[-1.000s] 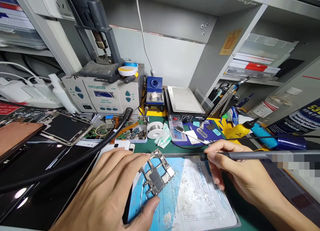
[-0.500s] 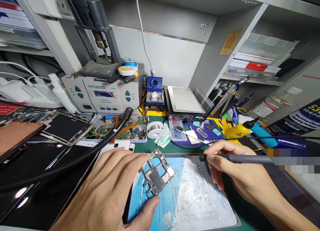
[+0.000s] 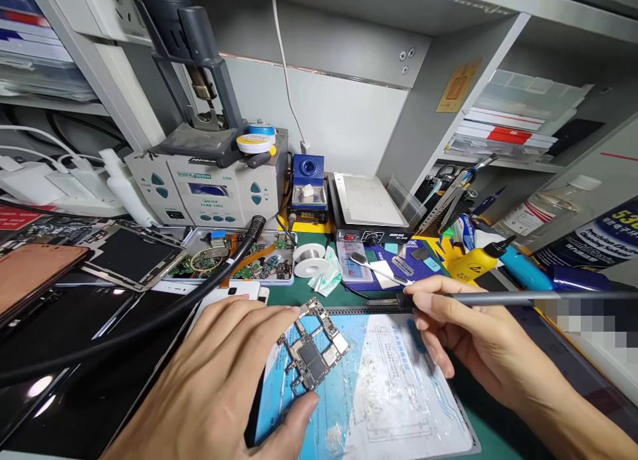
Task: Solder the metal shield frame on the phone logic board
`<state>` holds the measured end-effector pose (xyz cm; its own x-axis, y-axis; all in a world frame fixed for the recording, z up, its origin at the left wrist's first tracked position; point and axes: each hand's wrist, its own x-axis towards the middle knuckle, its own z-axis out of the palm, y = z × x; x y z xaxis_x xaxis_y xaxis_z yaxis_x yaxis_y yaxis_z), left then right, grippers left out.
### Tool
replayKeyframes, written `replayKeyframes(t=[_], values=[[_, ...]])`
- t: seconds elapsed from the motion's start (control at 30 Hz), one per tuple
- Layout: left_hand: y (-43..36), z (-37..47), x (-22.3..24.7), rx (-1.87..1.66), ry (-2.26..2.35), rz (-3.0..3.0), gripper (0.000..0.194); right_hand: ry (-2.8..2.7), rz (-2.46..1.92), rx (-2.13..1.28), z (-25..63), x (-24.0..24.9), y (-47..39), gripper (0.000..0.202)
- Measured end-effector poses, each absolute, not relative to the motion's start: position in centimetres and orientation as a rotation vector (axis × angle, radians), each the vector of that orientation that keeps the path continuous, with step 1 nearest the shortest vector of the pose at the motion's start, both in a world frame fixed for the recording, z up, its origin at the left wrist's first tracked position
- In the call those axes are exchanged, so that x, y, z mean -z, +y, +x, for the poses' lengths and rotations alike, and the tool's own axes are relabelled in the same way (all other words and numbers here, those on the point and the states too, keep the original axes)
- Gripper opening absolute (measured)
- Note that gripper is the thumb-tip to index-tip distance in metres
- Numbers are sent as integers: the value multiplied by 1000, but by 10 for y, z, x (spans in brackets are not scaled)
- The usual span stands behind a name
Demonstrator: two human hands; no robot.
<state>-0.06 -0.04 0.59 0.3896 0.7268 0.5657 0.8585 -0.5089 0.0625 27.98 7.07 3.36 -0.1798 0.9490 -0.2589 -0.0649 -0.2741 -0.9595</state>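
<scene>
My left hand [image 3: 219,373] grips a phone logic board [image 3: 315,347] between its fingertips and thumb. The board is tilted above a blue and white printed mat [image 3: 399,387], with its dark chip side facing me. At the right, my right hand [image 3: 463,330] is closed pen-like around a soldering iron [image 3: 503,298] with a slim dark grey handle. Its metal tip points left over the mat's perforated back edge, apart from the board. My right fingers hide part of the handle.
Behind stand a hot-air station [image 3: 209,187], a small soldering station [image 3: 308,201] and a flat heating plate [image 3: 369,199]. A solder spool [image 3: 312,260] and a toothbrush [image 3: 381,270] lie nearer. A black hose [image 3: 149,317] crosses phone parts at left. Bottles [image 3: 481,257] crowd the right.
The soldering iron in my right hand has levelled, and its metal tip now shows, pointing left. My left hand and the logic board are nearly still.
</scene>
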Motion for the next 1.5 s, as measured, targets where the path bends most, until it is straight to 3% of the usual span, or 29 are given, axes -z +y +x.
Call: replayKeyframes(t=[0.77,1.5], values=[[1,-3,-5,814,-1390,-2431,51,-1120,-1390,-1513,276,-24,72,44],[1,-4,-3,817,-1395,-2445,53,-1248,-1469,-1411,278,-20,69,47]])
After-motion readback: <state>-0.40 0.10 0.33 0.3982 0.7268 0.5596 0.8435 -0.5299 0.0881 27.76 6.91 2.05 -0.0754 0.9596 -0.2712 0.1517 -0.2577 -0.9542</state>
